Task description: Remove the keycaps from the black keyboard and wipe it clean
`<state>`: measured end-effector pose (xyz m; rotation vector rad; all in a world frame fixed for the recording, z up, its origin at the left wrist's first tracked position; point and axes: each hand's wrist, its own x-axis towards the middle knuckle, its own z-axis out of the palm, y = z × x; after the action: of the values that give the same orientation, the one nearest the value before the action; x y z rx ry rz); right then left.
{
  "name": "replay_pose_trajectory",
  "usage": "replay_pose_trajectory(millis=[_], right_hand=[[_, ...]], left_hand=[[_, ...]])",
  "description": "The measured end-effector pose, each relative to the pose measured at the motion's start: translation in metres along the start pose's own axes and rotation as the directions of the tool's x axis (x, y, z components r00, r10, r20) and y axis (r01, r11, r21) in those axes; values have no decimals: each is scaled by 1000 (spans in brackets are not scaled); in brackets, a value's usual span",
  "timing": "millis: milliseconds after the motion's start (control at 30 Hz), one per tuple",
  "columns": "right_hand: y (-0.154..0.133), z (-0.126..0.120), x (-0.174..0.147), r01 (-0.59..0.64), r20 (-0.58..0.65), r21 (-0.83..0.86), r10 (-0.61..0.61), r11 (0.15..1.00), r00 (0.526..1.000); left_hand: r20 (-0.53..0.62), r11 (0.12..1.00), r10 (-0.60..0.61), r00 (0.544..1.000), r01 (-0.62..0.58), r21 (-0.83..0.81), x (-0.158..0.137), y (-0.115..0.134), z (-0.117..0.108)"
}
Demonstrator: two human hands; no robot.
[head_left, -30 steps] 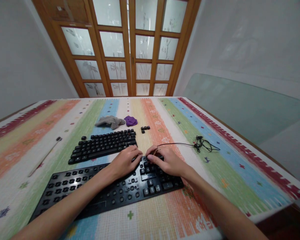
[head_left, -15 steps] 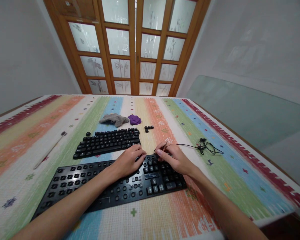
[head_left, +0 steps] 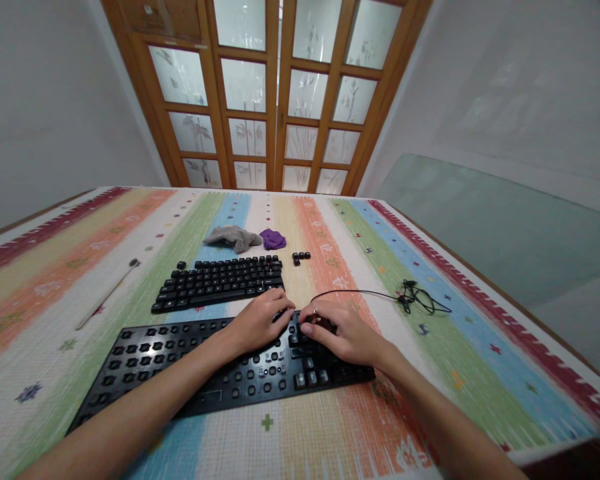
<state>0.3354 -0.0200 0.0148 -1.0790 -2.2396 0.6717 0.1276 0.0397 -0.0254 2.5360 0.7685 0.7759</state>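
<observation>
A black keyboard (head_left: 215,395) lies at a slant in front of me, its left and middle part stripped of keycaps. Some keycaps (head_left: 311,379) are still on its right part. My left hand (head_left: 265,320) rests on the board with curled fingers, thumb on top and fingertips at the far edge. Over the keys beside it, my right hand (head_left: 345,330) has its thumb and fingers drawn together. A small shiny bit shows at its fingertips, but what they hold is mostly hidden.
Removed keycaps (head_left: 220,283) lie in rows beyond the keyboard, with several loose keycaps (head_left: 301,256) to their right. Farther back are a grey cloth (head_left: 233,238) and a purple cloth (head_left: 273,239). A thin brush (head_left: 107,295) lies left; a bundled cable (head_left: 415,298) lies right.
My right hand has come down and slightly left, from above the keyboard's far edge onto the keys. A thin strip seen at its fingers before is now mostly hidden. My left hand stays put.
</observation>
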Motion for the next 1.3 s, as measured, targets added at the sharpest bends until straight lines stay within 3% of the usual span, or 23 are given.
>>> replay_pose_trajectory(millis=[233, 800, 1067, 1300], right_hand=[[10, 3, 3, -85, -129, 87, 96, 993, 987], [8, 16, 11, -134, -208, 96, 151, 986, 966], [33, 10, 11, -274, -332, 184, 322, 944, 886], [21, 4, 9, -189, -307, 157, 230, 969, 924]], left_hand=[[-3, 999, 12, 1000, -12, 32, -1, 0, 1], [-26, 997, 63, 998, -62, 41, -2, -3, 3], [-29, 998, 51, 998, -50, 37, -1, 0, 1], [-44, 997, 76, 996, -77, -14, -2, 5, -5]])
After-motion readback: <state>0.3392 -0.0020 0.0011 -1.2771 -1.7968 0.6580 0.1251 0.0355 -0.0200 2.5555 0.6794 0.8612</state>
